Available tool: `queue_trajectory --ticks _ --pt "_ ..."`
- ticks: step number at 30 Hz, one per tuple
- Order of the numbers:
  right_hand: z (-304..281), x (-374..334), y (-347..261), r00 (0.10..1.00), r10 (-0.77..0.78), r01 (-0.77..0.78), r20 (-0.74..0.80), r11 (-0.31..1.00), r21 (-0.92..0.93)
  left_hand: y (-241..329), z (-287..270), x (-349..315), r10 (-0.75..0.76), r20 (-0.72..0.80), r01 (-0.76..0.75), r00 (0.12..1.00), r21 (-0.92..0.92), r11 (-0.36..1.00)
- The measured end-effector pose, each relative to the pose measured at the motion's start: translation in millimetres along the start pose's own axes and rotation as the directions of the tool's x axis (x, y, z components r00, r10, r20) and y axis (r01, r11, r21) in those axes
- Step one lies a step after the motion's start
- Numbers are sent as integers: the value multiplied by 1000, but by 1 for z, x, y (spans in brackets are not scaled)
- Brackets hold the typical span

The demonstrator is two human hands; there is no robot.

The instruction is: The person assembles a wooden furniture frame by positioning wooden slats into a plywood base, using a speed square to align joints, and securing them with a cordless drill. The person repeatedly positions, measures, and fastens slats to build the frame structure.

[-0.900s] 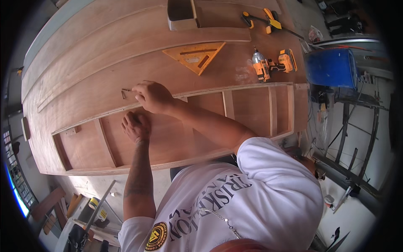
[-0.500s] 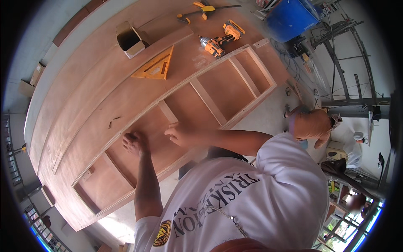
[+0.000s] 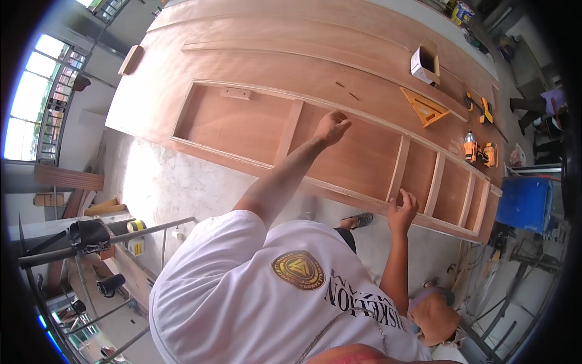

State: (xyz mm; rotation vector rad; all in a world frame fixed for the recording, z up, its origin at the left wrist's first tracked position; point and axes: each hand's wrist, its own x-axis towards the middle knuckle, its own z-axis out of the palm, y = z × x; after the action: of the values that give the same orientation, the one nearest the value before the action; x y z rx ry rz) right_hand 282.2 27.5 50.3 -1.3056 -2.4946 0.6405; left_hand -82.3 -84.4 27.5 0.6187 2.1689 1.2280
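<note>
A long wooden frame (image 3: 297,99) with several crosspieces lies on a large plywood sheet, forming shallow bays. My left hand (image 3: 333,127) reaches over one of the longer bays, close to the far rail, fingers curled in; whether a small thing sits in them is hidden. At the near rail, beside a crosspiece (image 3: 398,167), my right hand (image 3: 404,206) is raised with its fingers apart and nothing in it. A small wooden block (image 3: 236,93) rests against the far rail in the left end bay. Two small dark pieces (image 3: 347,91) lie beyond the frame.
Past the far rail are an orange triangular square (image 3: 424,108), an open cardboard box (image 3: 425,64), a yellow-black clamp (image 3: 485,111) and a cordless drill (image 3: 480,150). A blue drum (image 3: 524,203) stands right. Another person (image 3: 434,315) bends low at lower right. Metal rails (image 3: 121,238) stand left.
The view has swung round toward the frame's left end. My hands have moved apart: the right has drawn back to the near rail, while the left stays near the far rail with fingers curled.
</note>
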Motion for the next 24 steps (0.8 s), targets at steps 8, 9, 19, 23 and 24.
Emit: queue_trajectory --ticks 8,9,19,23,24 --pt "24 18 57 871 382 -438 -307 888 -138 -116 -262 -105 -123 -917 634 381 162 756" --pt "23 20 66 865 397 -442 -306 892 -93 -135 -278 -116 -186 -926 677 328 93 730" --pt "26 39 95 892 357 -404 -277 904 -137 -217 -281 -140 -114 -929 417 352 46 908" --pt "21 42 104 911 294 -324 -288 944 -61 -213 -284 -141 -181 -912 450 369 5 893" --pt "21 41 105 916 285 -309 -283 950 -44 -212 -284 -141 -180 -913 455 367 7 890"
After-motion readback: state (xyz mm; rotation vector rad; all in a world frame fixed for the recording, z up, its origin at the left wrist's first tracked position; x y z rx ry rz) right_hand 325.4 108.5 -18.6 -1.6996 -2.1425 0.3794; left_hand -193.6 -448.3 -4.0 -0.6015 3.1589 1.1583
